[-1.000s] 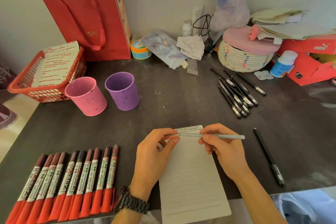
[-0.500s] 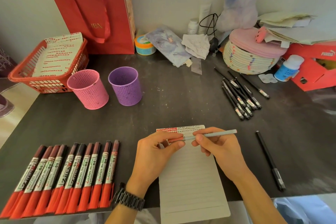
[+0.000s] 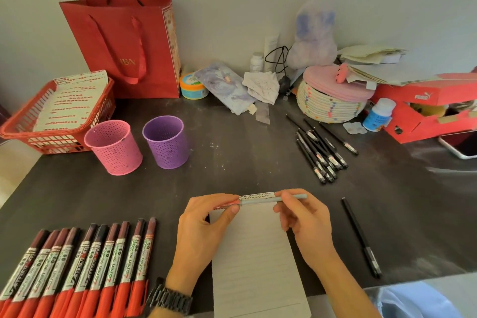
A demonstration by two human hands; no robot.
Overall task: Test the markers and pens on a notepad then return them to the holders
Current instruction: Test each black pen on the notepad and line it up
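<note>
A dark wristwatch (image 3: 170, 301) with a chunky link bracelet circled the wrist of the left hand (image 3: 204, 230). Both forearms were bare down to the frame's lower edge.

Dark tabletop (image 3: 232, 162), crowded along the wall and at its near left corner.
A lined notepad (image 3: 253, 253) lies at the near edge, with a row of red markers (image 3: 77, 266) side by side to its left and a single black pen (image 3: 361, 237) to its right. Further back, a pink holder (image 3: 114, 148) and a purple holder (image 3: 166, 146) stand upright just beside each other, near a red basket (image 3: 15, 134). A red paper bag (image 3: 124, 46) stands by the wall. A bunch of black pens (image 3: 320, 152) lies near a woven basket (image 3: 330, 106), a small bottle (image 3: 378, 115) and a red shoe box (image 3: 426, 111).
</note>
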